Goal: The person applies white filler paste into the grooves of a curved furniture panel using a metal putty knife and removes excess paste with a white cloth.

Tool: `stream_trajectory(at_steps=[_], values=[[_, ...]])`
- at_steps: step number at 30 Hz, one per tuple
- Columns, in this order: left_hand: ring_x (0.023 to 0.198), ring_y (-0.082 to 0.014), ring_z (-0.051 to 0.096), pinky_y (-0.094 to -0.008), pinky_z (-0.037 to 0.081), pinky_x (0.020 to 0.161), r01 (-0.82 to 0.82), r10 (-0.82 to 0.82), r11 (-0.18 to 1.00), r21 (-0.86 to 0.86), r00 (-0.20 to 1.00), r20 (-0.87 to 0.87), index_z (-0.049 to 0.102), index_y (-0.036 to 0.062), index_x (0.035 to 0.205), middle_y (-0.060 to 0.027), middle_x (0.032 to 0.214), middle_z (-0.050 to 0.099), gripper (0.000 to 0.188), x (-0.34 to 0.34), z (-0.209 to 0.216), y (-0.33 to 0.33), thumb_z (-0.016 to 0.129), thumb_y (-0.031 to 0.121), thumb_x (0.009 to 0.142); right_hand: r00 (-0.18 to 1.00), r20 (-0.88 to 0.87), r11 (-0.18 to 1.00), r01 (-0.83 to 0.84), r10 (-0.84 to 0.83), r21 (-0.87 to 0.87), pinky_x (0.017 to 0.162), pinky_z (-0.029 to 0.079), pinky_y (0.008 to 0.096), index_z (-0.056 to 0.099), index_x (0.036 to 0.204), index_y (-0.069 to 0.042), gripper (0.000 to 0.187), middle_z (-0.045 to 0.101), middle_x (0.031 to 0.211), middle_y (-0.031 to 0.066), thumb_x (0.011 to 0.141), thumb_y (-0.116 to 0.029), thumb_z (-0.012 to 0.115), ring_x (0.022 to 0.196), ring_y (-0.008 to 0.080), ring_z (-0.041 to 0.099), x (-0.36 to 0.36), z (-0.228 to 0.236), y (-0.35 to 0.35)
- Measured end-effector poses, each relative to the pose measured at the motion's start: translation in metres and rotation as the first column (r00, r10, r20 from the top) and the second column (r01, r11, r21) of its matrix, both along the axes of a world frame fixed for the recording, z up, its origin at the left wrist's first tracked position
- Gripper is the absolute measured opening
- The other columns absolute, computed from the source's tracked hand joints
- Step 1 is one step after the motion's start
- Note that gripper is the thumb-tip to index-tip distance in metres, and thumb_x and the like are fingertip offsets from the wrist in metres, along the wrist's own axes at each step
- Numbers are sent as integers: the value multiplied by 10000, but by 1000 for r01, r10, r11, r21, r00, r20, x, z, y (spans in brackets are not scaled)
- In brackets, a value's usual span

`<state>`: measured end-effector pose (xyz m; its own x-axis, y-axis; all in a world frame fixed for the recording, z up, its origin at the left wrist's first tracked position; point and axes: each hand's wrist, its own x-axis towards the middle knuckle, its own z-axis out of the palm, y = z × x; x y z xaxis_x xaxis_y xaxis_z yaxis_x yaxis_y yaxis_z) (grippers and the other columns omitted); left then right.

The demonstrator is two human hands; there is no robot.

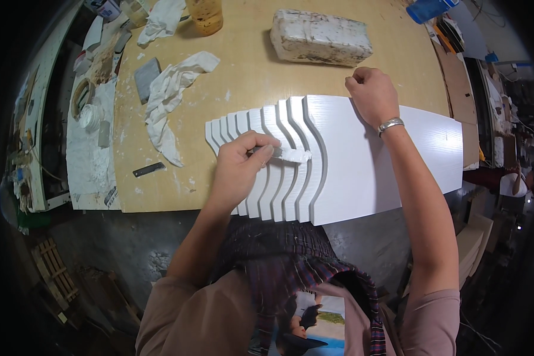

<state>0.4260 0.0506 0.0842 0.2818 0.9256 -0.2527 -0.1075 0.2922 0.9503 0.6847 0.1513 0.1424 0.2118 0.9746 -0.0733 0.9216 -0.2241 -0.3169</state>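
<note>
A fanned stack of white panels [371, 160] with wavy, curved left edges lies along the table's near side. Each panel sits stepped back from the one above it. Over these stepped edges, my left hand [241, 169] is closed on a small putty knife [277, 152], its blade loaded with white paste [296, 155]. The paste is at the top panels' edges; whether it touches them I cannot tell. My right hand [374, 98], with a metal bracelet at the wrist, is at the top panel's far edge. Its fingers are curled in, hiding anything they may hold.
A wrapped, stained block [320, 38] stands beyond the panels on the wooden table [243, 71]. To the left lie a crumpled white cloth [172, 89], a grey pad [146, 80] and a dark flat strip [149, 169]. An amber container [206, 16] stands at the back.
</note>
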Motion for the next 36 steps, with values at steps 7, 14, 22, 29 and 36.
stream_trajectory(at_steps=[7,14,22,29,36], values=[[756,-60,513,-216,424,697,-58,57,998,15,998,36,697,-17,1012,4,870,620,125,2,4,3,603,22,939,1000,8,1000,0,1,-26,737,536,424,696,790,-4,265,687,757,205,812,-237,572,728,360,661,-1,2,0],[738,-56,503,-206,422,679,-16,16,1000,22,999,34,699,-15,1035,12,851,618,144,0,4,2,601,50,950,1000,9,1000,-1,1,-17,749,537,427,704,805,-10,261,694,774,209,810,-236,573,745,361,667,1,-1,1],[673,-56,468,-204,385,637,38,-37,999,-30,999,13,693,-28,1023,23,748,554,168,-1,5,1,570,78,977,1000,8,1000,1,0,-19,748,535,431,706,811,-9,261,696,784,211,801,-234,575,752,366,666,1,0,0],[681,-61,476,-212,390,644,-120,120,992,-31,992,26,693,-37,1024,4,781,578,169,3,6,8,564,56,969,1000,9,1000,-7,7,-14,742,533,434,705,806,-10,260,696,788,212,795,-234,575,752,367,665,2,-2,1],[671,-62,463,-209,379,632,-48,49,998,-49,999,22,690,-50,1020,11,758,559,172,1,7,5,569,60,966,1000,3,998,-1,1,-57,742,535,431,701,806,-12,262,696,783,206,798,-238,567,751,363,665,1,1,1]])
